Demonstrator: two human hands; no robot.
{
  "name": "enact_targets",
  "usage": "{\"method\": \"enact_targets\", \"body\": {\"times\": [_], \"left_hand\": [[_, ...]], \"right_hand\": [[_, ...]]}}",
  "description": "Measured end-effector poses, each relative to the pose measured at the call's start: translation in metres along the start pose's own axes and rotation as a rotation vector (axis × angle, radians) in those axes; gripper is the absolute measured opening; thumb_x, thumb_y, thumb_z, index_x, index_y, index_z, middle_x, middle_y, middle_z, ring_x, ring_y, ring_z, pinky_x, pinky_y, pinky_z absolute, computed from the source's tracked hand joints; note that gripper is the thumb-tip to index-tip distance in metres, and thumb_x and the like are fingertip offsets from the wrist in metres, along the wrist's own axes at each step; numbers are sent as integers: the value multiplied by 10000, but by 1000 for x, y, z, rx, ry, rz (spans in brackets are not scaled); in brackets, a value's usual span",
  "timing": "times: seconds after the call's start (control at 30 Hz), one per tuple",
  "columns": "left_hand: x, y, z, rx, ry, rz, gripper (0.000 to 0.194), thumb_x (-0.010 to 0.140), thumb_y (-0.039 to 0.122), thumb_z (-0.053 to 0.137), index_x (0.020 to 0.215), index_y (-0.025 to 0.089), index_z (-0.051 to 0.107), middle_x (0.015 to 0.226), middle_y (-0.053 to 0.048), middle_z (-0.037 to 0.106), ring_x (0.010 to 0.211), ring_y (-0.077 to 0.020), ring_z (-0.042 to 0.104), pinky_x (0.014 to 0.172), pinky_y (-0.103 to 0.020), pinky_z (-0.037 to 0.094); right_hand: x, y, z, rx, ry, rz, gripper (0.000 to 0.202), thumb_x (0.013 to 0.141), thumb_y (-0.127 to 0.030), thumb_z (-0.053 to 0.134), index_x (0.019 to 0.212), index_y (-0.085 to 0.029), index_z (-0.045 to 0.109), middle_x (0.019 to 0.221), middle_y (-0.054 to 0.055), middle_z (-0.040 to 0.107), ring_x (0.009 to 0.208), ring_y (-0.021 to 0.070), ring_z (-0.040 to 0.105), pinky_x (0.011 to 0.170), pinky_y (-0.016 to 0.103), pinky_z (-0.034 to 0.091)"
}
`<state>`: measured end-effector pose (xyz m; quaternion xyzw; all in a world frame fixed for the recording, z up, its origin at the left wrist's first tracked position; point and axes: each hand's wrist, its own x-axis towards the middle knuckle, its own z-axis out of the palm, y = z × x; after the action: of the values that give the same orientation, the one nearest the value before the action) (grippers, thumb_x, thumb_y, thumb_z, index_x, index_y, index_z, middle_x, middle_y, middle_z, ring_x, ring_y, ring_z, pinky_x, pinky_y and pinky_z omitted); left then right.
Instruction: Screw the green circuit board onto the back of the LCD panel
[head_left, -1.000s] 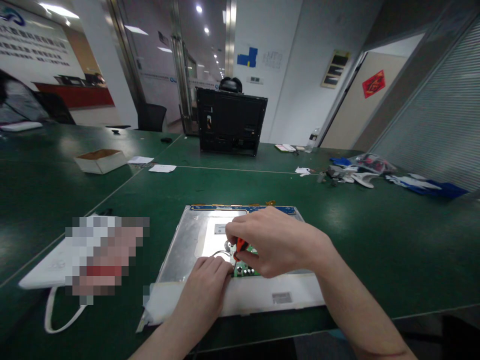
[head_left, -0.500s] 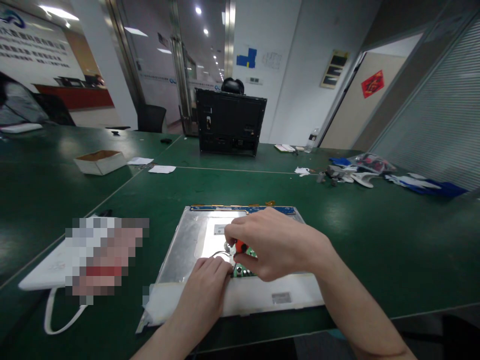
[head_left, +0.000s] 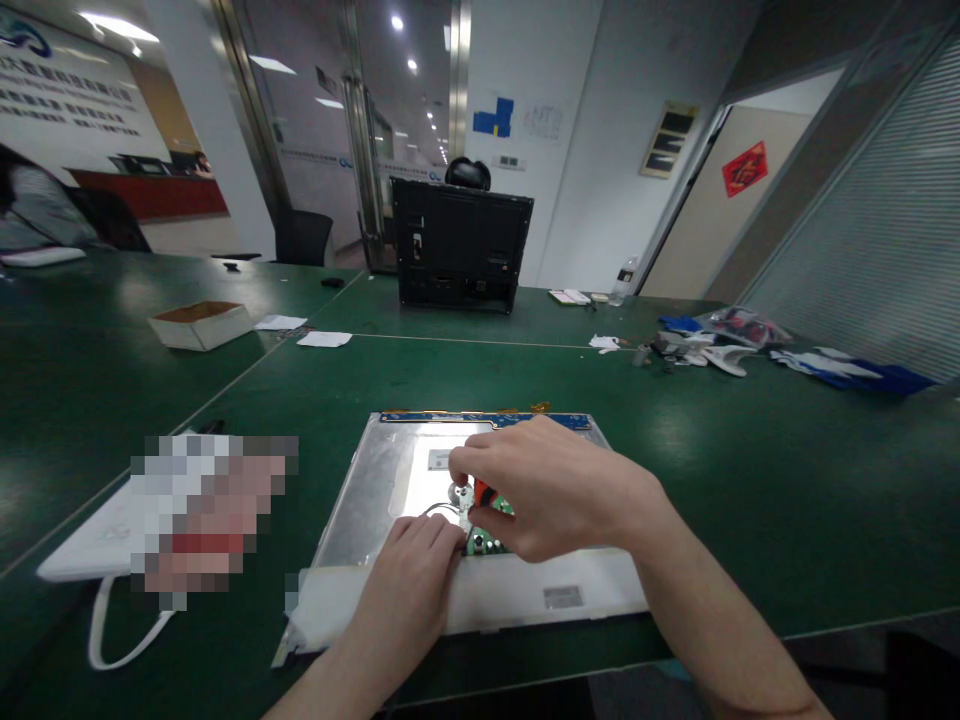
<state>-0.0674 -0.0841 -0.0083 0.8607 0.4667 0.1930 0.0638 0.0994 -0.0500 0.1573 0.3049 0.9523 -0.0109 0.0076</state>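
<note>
A flat metal display panel [head_left: 360, 490] lies on the green table, with a blue circuit strip [head_left: 420, 418] along its far edge. My right hand [head_left: 551, 485] is closed around a red and black screwdriver handle [head_left: 484, 493], above a green circuit board [head_left: 487, 542] that it partly covers. My left hand [head_left: 416, 565] rests on the panel at the board's left side, its fingers pressed together beside a thin dark cable [head_left: 442, 507]. What those fingertips hold, if anything, is hidden.
At the left lies a white device [head_left: 90, 535] with a white strap, partly pixelated. Farther off are an open box [head_left: 201, 327], papers [head_left: 324, 339], a black monitor [head_left: 461, 245], a bottle [head_left: 622, 282] and scattered parts [head_left: 679, 347]. A person's grey sleeve [head_left: 49, 205] shows far left.
The screwdriver handle has turned slightly in my right hand. Both hands have otherwise stayed in the same place.
</note>
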Motion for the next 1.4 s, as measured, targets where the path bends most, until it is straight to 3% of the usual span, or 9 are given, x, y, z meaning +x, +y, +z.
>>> {"method": "enact_targets", "body": {"times": [0.2,0.4,0.67,0.9,1.2,1.4], "left_hand": [[-2,-2,5,25,33,10,217,853,53,396,877,190,562,849,-53,613,821,-216,567,752,-359,421],[-3,0,4,5,30,-7,218,859,59,391,896,197,554,869,-57,615,839,-227,563,753,-372,424],[-1,3,1,-12,13,-18,195,868,83,389,904,191,548,888,-64,603,845,-237,551,754,-385,426],[-2,4,0,-30,-23,-44,167,884,105,401,906,185,546,905,-63,606,867,-245,549,766,-407,426],[-1,2,5,-13,-29,-62,165,878,84,418,891,183,550,895,-54,598,856,-244,548,749,-395,427],[0,4,2,-22,-48,-82,156,871,84,437,878,184,557,886,-52,606,850,-242,552,745,-392,426]], "right_hand": [[1,0,0,13,9,10,72,835,-230,517,887,-189,545,856,36,678,714,160,590,549,270,308],[3,0,1,-20,-1,57,206,868,-387,525,907,-194,584,794,44,675,702,171,595,543,276,284],[-1,-1,0,31,8,-22,126,814,-227,523,934,-189,522,873,42,667,704,158,569,530,269,284],[4,-2,2,-30,23,55,134,869,-331,511,910,-206,537,784,28,667,676,163,579,527,271,249],[0,1,1,6,6,-1,66,824,-244,511,871,-197,512,839,26,666,690,158,580,527,268,285],[4,0,4,-36,39,55,135,866,-332,507,884,-203,540,781,25,669,673,167,589,525,277,263]]}}
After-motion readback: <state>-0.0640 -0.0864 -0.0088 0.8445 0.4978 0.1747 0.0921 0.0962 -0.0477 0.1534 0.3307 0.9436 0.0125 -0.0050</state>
